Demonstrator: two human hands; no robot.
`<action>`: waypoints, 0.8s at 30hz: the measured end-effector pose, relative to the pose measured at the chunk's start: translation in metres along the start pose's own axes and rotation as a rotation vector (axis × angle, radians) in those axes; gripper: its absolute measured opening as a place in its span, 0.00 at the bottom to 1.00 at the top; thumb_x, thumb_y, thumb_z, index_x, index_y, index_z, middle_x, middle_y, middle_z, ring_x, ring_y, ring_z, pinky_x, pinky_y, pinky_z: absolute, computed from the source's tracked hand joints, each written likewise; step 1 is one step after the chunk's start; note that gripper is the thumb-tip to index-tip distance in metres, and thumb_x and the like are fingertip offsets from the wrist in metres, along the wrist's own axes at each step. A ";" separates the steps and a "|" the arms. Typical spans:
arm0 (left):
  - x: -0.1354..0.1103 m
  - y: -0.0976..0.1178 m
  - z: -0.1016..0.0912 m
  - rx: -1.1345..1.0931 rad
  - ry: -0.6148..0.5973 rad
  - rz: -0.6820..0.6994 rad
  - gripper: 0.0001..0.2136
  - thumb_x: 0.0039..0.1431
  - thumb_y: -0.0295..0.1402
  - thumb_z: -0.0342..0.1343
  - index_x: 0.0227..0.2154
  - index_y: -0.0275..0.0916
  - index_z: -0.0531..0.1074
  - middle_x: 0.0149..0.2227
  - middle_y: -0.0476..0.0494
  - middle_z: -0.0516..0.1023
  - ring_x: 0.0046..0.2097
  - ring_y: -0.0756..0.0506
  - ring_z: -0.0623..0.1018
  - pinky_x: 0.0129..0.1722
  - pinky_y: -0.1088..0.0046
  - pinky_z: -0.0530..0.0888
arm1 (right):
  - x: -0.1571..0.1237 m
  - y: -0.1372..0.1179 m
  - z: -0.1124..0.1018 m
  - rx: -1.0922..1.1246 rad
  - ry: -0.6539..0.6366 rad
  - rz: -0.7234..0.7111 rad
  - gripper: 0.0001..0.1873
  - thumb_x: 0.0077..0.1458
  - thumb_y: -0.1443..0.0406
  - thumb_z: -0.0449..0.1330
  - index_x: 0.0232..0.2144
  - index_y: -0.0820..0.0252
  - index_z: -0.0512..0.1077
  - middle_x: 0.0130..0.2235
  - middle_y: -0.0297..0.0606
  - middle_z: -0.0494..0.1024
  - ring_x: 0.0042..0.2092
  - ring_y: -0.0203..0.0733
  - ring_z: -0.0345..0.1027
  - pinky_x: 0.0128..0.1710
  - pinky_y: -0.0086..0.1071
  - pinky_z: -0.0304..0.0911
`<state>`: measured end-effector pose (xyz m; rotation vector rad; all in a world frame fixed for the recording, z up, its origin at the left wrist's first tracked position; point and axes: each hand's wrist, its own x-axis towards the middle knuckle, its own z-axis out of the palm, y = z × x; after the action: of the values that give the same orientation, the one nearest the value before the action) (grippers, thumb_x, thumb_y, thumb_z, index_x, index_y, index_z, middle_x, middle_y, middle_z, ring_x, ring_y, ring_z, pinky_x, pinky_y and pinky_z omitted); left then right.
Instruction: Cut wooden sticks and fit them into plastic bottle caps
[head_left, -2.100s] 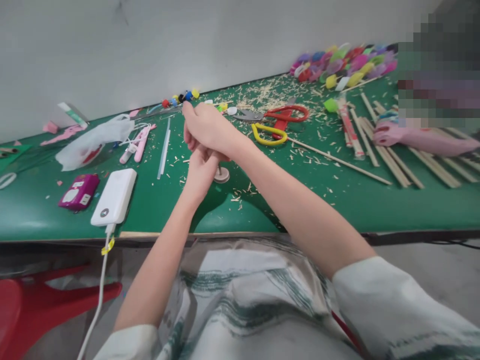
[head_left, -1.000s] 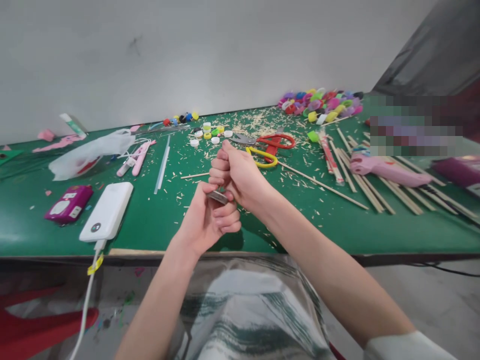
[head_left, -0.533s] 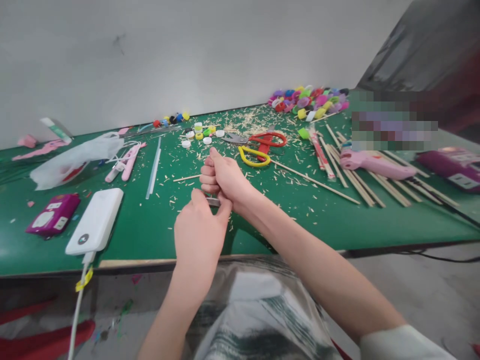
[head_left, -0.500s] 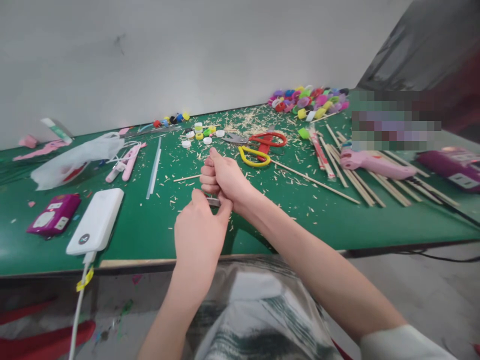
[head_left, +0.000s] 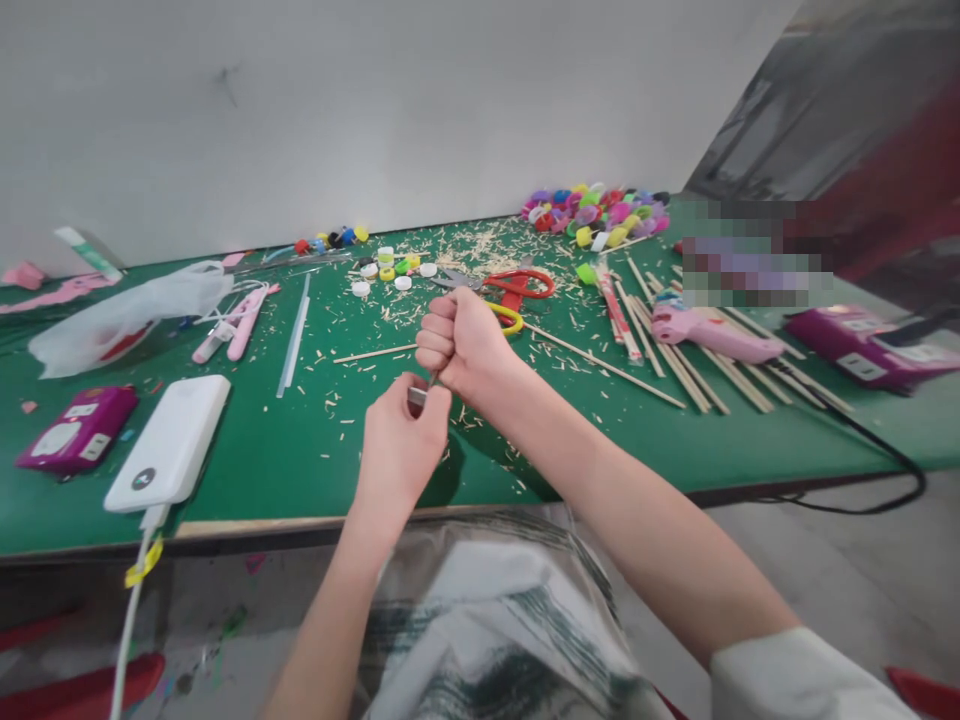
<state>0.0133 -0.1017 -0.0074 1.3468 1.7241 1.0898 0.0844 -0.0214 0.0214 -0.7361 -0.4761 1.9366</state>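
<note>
Head view: your right hand (head_left: 465, 345), grip fully closed round a thin stick (head_left: 434, 379), sets its tip on the small grey piece (head_left: 415, 396) pinched by your left hand (head_left: 401, 445) over the green bench (head_left: 300, 460); steady alignment needed.

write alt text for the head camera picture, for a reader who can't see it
Two bare hands meet over a green table: the left hand pinches a small grey piece, and the right hand is a closed fist just above it. Around them lie wood shavings, scissors, wooden sticks, a pink glue gun and a white power bank.
</note>
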 end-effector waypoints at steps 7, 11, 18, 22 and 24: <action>-0.003 -0.004 -0.004 0.545 0.210 0.200 0.08 0.52 0.38 0.52 0.24 0.41 0.62 0.20 0.47 0.69 0.23 0.45 0.70 0.25 0.71 0.59 | 0.015 0.004 0.004 -0.024 0.000 0.059 0.16 0.54 0.71 0.42 0.20 0.55 0.38 0.13 0.21 0.40 0.15 0.27 0.30 0.12 0.23 0.32; 0.006 -0.001 -0.002 0.058 0.190 0.080 0.12 0.51 0.36 0.50 0.17 0.40 0.58 0.16 0.52 0.60 0.19 0.52 0.61 0.21 0.75 0.55 | 0.017 0.000 0.017 -0.042 -0.024 0.076 0.17 0.56 0.71 0.41 0.21 0.55 0.37 0.13 0.21 0.39 0.15 0.27 0.30 0.12 0.23 0.32; 0.004 0.013 -0.006 -0.878 -0.081 -0.308 0.20 0.55 0.45 0.38 0.15 0.40 0.61 0.11 0.57 0.43 0.13 0.55 0.49 0.15 0.76 0.54 | 0.031 0.004 0.036 -0.001 -0.130 0.100 0.17 0.58 0.72 0.40 0.21 0.54 0.39 0.16 0.22 0.39 0.16 0.27 0.31 0.13 0.23 0.32; -0.001 0.012 -0.006 -0.844 -0.109 -0.260 0.16 0.56 0.41 0.38 0.18 0.40 0.61 0.12 0.56 0.46 0.14 0.54 0.52 0.16 0.76 0.56 | 0.019 -0.004 0.035 -0.019 -0.200 0.035 0.18 0.59 0.70 0.40 0.20 0.55 0.39 0.17 0.23 0.38 0.17 0.28 0.31 0.14 0.24 0.33; 0.001 0.007 -0.004 -0.744 -0.060 -0.145 0.11 0.56 0.37 0.41 0.21 0.41 0.61 0.14 0.55 0.52 0.16 0.53 0.58 0.19 0.75 0.60 | 0.010 -0.012 0.035 -0.082 -0.262 -0.022 0.18 0.61 0.67 0.40 0.20 0.55 0.39 0.18 0.24 0.36 0.17 0.28 0.30 0.14 0.24 0.33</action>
<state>0.0121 -0.1013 0.0003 0.7608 1.1579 1.3955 0.0657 -0.0077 0.0513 -0.5270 -0.7241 2.0115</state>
